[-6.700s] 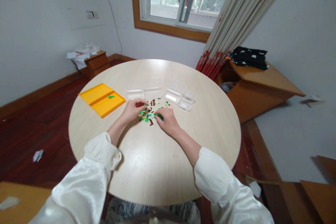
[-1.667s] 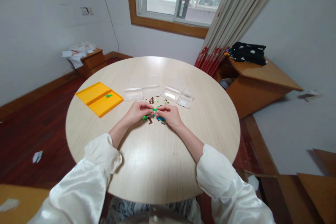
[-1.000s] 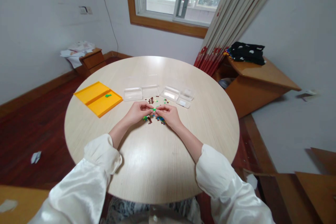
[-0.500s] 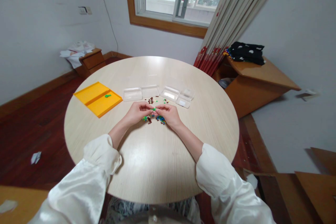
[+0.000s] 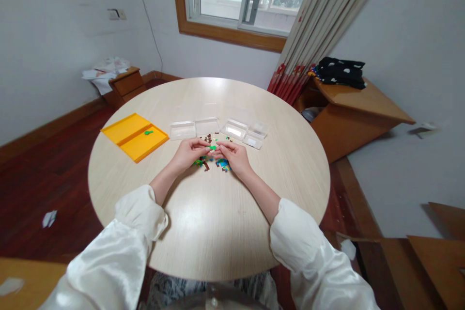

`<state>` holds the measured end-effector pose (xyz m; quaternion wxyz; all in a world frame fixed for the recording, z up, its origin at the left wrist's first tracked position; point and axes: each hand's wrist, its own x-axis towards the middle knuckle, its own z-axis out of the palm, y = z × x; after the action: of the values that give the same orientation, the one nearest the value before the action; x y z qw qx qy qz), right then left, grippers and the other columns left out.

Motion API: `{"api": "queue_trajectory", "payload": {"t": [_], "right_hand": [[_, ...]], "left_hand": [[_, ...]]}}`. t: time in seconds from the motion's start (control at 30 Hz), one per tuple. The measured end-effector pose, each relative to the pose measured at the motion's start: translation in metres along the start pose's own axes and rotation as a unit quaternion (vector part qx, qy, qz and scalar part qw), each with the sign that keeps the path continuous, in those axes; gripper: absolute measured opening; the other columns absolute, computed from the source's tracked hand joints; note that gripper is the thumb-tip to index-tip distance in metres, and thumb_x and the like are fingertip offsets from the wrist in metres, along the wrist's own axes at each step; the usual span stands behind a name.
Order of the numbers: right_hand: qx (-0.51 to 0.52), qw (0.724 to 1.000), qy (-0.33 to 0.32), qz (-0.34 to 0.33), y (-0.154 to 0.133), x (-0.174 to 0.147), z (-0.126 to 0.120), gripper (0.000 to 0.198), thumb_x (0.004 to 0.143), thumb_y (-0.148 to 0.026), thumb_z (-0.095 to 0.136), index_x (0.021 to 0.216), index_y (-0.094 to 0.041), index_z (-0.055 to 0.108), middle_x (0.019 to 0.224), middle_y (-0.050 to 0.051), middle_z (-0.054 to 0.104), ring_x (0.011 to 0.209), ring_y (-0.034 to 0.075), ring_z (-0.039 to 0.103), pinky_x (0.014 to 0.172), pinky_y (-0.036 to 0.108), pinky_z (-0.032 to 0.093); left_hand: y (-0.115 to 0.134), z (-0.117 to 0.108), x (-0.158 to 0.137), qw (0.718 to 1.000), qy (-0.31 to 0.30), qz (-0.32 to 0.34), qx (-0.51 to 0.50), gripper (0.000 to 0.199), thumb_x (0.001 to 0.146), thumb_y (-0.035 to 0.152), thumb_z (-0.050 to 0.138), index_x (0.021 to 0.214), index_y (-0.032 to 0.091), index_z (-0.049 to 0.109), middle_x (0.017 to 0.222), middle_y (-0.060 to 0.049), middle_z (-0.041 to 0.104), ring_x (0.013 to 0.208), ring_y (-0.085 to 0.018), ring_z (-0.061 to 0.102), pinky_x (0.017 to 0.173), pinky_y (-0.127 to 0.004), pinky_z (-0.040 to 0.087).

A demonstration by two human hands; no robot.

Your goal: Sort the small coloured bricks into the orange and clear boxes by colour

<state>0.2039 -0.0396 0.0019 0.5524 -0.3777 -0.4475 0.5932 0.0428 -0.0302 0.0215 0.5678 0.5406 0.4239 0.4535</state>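
Over the middle of the table, my left hand (image 5: 188,156) pinches a small green building-brick piece (image 5: 212,147) between thumb and fingertips. My right hand (image 5: 235,156) meets it from the other side, its fingers closed at the piece's right end. Fingers partly cover the piece, so its exact shape cannot be made out. Loose brown bricks (image 5: 207,166) and blue bricks (image 5: 223,163) lie on the table just below the hands. More small brown pieces (image 5: 208,138) are scattered beyond the fingertips.
An open yellow case (image 5: 136,136) lies to the left, a green spoon-shaped piece (image 5: 148,132) inside it. Clear plastic boxes (image 5: 183,130) with raised lids stand behind the bricks, another clear box (image 5: 234,129) beside them. Everything rests on a round pale table (image 5: 203,232).
The green piece shows more between my fingertips and sits slightly higher. My right fingers have shifted a little away from the left ones. The bricks and boxes stay put.
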Motion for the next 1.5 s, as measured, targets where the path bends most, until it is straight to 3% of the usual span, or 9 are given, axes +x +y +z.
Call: {"api": "queue_trajectory", "payload": {"t": [0.2, 0.57, 0.8, 1.27, 1.5], "right_hand": [[-0.034, 0.999, -0.007, -0.008, 0.0027, -0.0015, 0.0016, 0.041, 0.052, -0.037, 0.080, 0.085, -0.016, 0.068, 0.070, 0.001, 0.068, 0.068, 0.015, 0.068, 0.069, 0.030, 0.056], [-0.076, 0.996, 0.000, -0.046, 0.0032, -0.0019, 0.0014, 0.029, 0.055, -0.037, 0.078, 0.076, -0.019, 0.069, 0.076, 0.002, 0.069, 0.068, 0.014, 0.066, 0.065, 0.028, 0.055], [-0.072, 0.997, 0.014, -0.040, 0.0051, -0.0016, -0.0004, 0.036, 0.052, -0.027, 0.079, 0.085, -0.018, 0.068, 0.078, 0.001, 0.068, 0.072, 0.012, 0.064, 0.073, 0.029, 0.054], [-0.065, 0.997, 0.007, -0.046, -0.0003, -0.0066, 0.0049, 0.038, 0.050, -0.032, 0.082, 0.082, -0.018, 0.067, 0.083, 0.003, 0.068, 0.077, 0.014, 0.064, 0.081, 0.031, 0.053], [-0.073, 0.995, 0.011, -0.061, -0.0039, -0.0089, 0.0066, 0.034, 0.052, -0.034, 0.081, 0.079, -0.018, 0.067, 0.082, 0.002, 0.068, 0.077, 0.014, 0.064, 0.079, 0.030, 0.054]], "left_hand": [[0.0022, 0.0010, -0.0012, 0.999, -0.021, -0.007, -0.027, 0.040, 0.053, 0.040, 0.081, 0.077, 0.012, 0.065, 0.070, -0.006, 0.071, 0.065, -0.018, 0.067, 0.069, -0.032, 0.053], [0.0024, 0.0018, -0.0019, 1.000, -0.022, 0.005, -0.008, 0.036, 0.054, 0.037, 0.080, 0.077, 0.013, 0.066, 0.070, -0.005, 0.070, 0.066, -0.018, 0.066, 0.065, -0.031, 0.052], [0.0022, 0.0025, -0.0008, 0.999, -0.017, 0.044, 0.023, 0.033, 0.052, 0.038, 0.081, 0.069, 0.013, 0.068, 0.073, -0.006, 0.070, 0.068, -0.017, 0.064, 0.070, -0.032, 0.052], [0.0001, 0.0011, 0.0012, 0.995, -0.019, 0.101, 0.021, 0.020, 0.053, 0.030, 0.079, 0.060, 0.016, 0.067, 0.075, -0.005, 0.068, 0.073, -0.015, 0.062, 0.073, -0.029, 0.050], [-0.0001, 0.0012, 0.0002, 0.996, -0.020, 0.076, 0.040, 0.028, 0.053, 0.035, 0.080, 0.068, 0.015, 0.068, 0.071, -0.004, 0.068, 0.067, -0.015, 0.062, 0.068, -0.029, 0.051]]}}
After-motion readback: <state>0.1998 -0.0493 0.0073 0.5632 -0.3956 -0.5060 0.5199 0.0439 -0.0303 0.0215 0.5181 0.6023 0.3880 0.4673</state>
